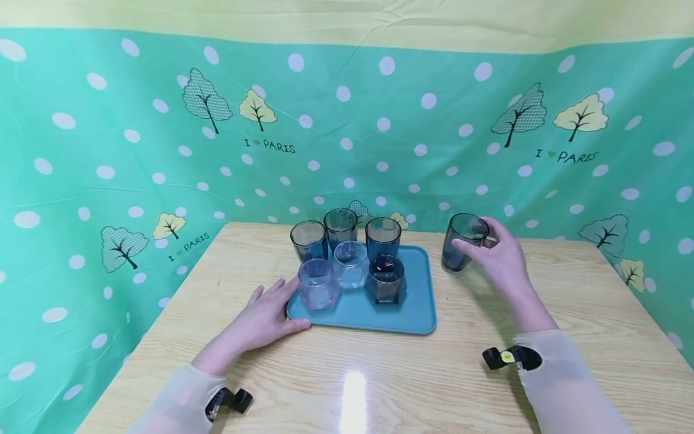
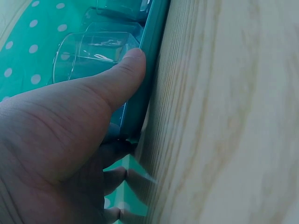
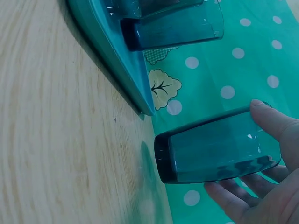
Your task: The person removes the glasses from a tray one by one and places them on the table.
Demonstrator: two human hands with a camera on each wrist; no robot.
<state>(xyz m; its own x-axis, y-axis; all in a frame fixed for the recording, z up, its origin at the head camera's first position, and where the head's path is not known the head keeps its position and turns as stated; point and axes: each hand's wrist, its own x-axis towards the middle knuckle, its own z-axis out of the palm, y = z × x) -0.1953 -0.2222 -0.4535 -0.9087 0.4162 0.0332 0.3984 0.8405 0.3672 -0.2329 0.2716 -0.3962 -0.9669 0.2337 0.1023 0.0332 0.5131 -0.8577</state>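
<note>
My right hand (image 1: 501, 256) holds a tall, dark, see-through drinking glass (image 1: 458, 244) near its rim, thumb on one side and fingers on the other. This glass (image 3: 219, 147) is to the right of the tray, tilted slightly; whether its base touches the table I cannot tell. My left hand (image 1: 265, 319) rests at the near left corner of the blue tray (image 1: 417, 313), its fingers fairly straight along the left side. In the left wrist view the thumb (image 2: 126, 70) lies against the tray's rim, beside a short clear glass (image 2: 93, 53).
At the tray's back stand three tall dark glasses (image 1: 384, 238). Before them are a short clear glass (image 1: 351, 265), a short pinkish one (image 1: 317, 286) and a short dark one (image 1: 387, 280). A polka-dot cloth (image 1: 347, 144) hangs behind the wooden table (image 1: 412, 386).
</note>
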